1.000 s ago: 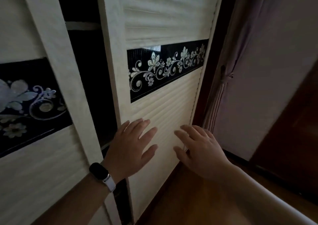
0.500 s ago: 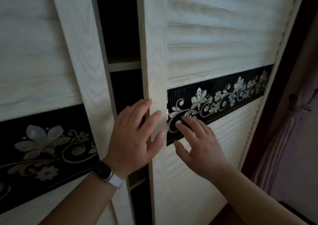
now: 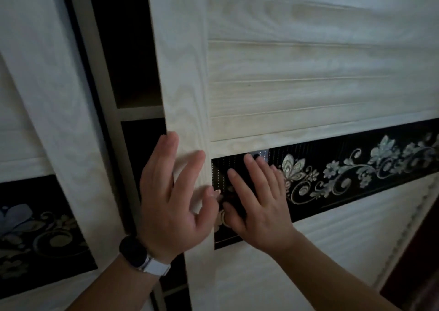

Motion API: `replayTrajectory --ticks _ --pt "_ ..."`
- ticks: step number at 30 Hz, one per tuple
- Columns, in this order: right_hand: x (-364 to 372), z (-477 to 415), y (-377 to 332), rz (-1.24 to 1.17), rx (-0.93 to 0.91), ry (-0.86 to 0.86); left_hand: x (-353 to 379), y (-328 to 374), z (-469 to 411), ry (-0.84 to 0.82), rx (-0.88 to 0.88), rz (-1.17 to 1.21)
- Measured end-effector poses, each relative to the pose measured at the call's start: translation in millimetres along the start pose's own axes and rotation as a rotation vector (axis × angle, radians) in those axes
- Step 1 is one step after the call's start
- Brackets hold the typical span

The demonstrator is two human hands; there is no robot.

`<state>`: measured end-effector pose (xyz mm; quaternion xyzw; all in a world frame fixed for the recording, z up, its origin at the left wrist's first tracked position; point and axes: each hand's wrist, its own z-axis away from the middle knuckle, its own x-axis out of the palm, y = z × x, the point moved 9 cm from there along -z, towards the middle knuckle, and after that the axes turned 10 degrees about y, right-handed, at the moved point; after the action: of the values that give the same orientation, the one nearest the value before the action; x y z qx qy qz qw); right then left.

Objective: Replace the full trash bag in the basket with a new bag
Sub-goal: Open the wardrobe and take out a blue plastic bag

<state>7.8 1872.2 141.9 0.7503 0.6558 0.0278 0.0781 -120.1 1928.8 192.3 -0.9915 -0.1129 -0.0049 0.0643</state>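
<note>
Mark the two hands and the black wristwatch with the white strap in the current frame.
Left hand (image 3: 171,199): head view, back of the hand.
Right hand (image 3: 261,206): head view, back of the hand.
Black wristwatch with white strap (image 3: 132,251): head view, dark watch face.

You have no legible text, label, brand, number or sign in view. The black band (image 3: 356,168) on the sliding wardrobe door (image 3: 308,73), under your right hand (image 3: 259,206), carries only floral scrollwork. The smartwatch (image 3: 133,251) at the wrist of your left hand (image 3: 171,203) shows a dark face with nothing readable.
</note>
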Motion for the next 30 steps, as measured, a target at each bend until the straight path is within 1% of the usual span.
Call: replayTrajectory --ticks 4,6,14,25,30 --pt "2 8 15 0.013 -0.021 0.099 15 8 0 -0.026 0.004 -0.036" --pt "1 11 26 0.030 -0.029 0.119 26 15 0 -0.039 -0.001 -0.035" --pt "-11 21 86 0.036 -0.031 0.123 77 48 -4 -0.053 -0.004 -0.024" --pt "-28 32 159 0.049 -0.059 0.074 142 92 -8 -0.044 0.039 -0.001" --pt "-34 37 189 0.070 -0.061 0.089 167 112 -11 -0.048 0.043 -0.024"
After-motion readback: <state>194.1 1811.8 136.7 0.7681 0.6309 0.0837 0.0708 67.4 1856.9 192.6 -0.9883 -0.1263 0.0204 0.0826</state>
